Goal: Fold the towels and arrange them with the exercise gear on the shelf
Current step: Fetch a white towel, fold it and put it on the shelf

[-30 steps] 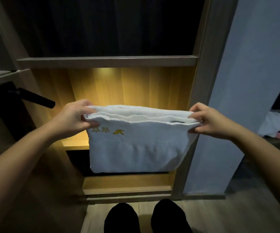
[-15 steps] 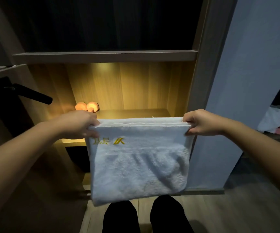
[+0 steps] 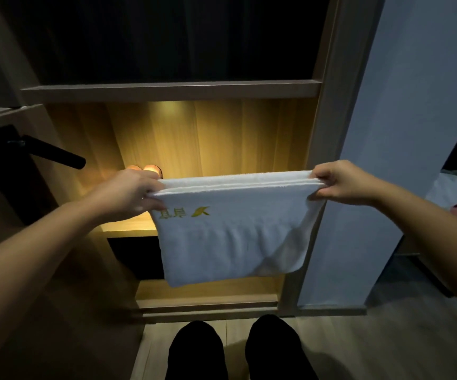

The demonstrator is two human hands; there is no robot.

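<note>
Head view: over the last half second the white towel point(image 3: 230, 237) has lifted and its hanging end is shorter; I judge folding done, placement pending. My left hand point(image 3: 128, 193) and right hand point(image 3: 342, 183) pinch its layered top corners, holding it before the lit shelf point(image 3: 128, 229), yellow logo facing me.

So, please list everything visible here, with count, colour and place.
lit wooden shelf: one, light brown, centre.
white folded terry towel with yellow embroidery: one, white, hanging before that shelf.
rounded orange objects: two, orange, on the shelf, left end; kind unclear.
black lever handle: one, black, far left.
crumpled cloth pile: one, white and pink, far right.
black-clad feet: two, black, bottom centre.
left hand: one, fingers pinch the towel's left corner.
right hand: one, fingers pinch its right corner.
</note>
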